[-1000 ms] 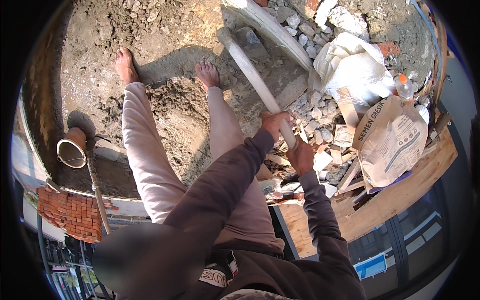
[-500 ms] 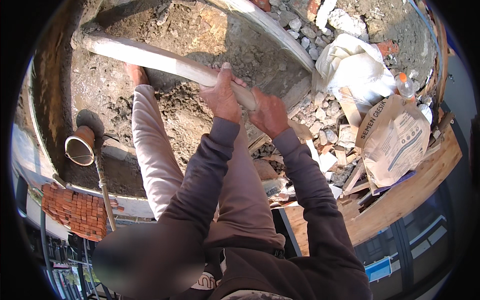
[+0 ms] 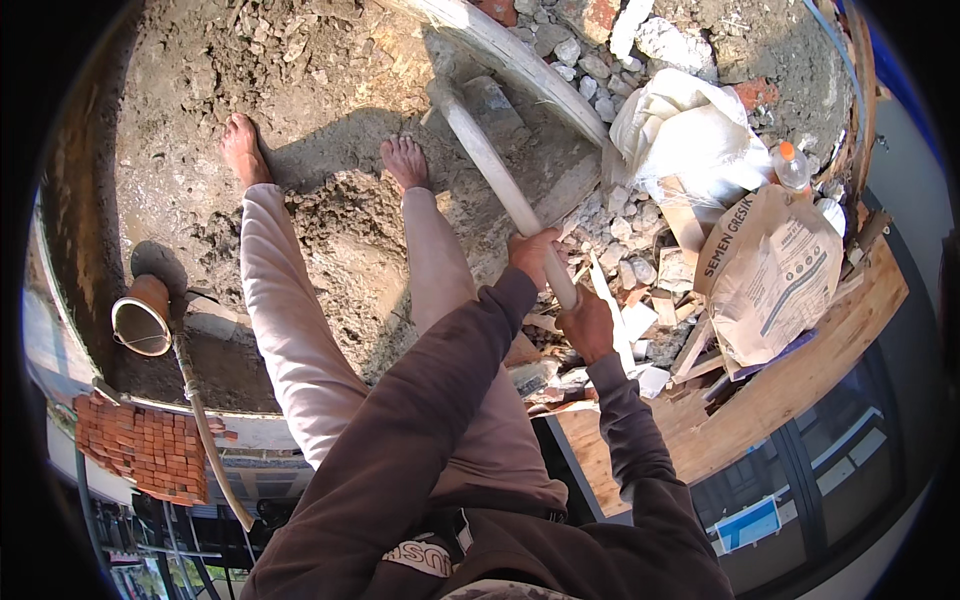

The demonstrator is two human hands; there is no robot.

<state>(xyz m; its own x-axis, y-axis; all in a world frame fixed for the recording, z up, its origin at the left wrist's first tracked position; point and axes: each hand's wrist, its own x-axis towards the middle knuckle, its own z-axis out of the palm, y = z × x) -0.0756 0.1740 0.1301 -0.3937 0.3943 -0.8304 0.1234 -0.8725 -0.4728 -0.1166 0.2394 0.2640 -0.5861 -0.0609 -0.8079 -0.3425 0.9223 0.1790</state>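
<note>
Large dark capitals ran along 1 edge of the brown paper bag [image 3: 765, 300], with smaller print and a row of little round symbols on its face. Pale block letters, partly hidden, stood on the person's dark top [image 3: 590, 560].

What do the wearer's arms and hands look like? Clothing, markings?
Left sleeve and right sleeve: long, dark brown, wrinkled, reaching the wrists; no markings visible on them. Left hand and right hand: bare, no gloves.

dark-brown long-sleeved top [image 3: 590, 550] | white chest print [image 3: 420, 557] | pale trousers [image 3: 308, 350] | bare feet [image 3: 240, 148]
</note>
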